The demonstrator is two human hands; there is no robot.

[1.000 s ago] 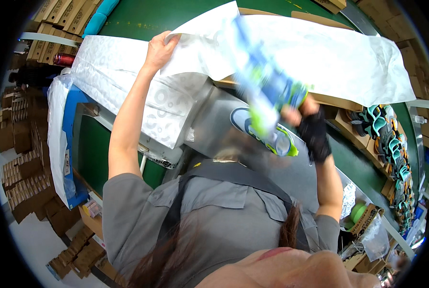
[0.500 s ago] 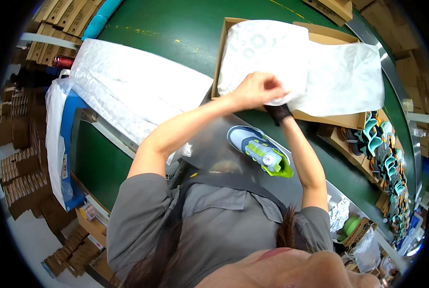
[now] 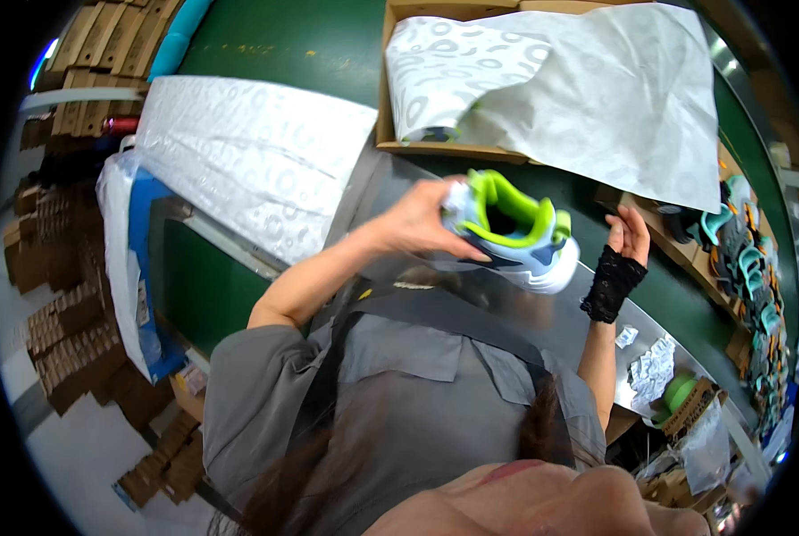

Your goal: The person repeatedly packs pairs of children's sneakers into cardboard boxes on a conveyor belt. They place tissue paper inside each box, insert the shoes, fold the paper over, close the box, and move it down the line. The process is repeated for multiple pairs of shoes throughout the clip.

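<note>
My left hand [image 3: 420,220] is closed around a light blue sneaker [image 3: 529,255] with a lime-green lining and white sole, held over the metal edge of the bench with its opening facing up. My right hand [image 3: 630,234], in a black lace fingerless glove [image 3: 614,284], is to the right of the shoe with its fingers stretched out and nothing in them. Beyond both hands lies an open cardboard shoebox [image 3: 380,107]. White printed tissue paper [image 3: 609,98] lies across it and hangs over its near right side; a bit of dark and green shows under a fold.
A stack of white patterned tissue sheets [image 3: 247,152] lies on the green bench [image 3: 283,45] to the left. At the right, teal and orange shoes [image 3: 752,268] stand in a row. Crumpled paper [image 3: 652,368] and a green tape roll [image 3: 681,393] sit near the right edge.
My left hand has moved from the tissue over the box to the sneaker, which has been lifted off the metal surface and turned. My right hand has left the paper and moved right.
</note>
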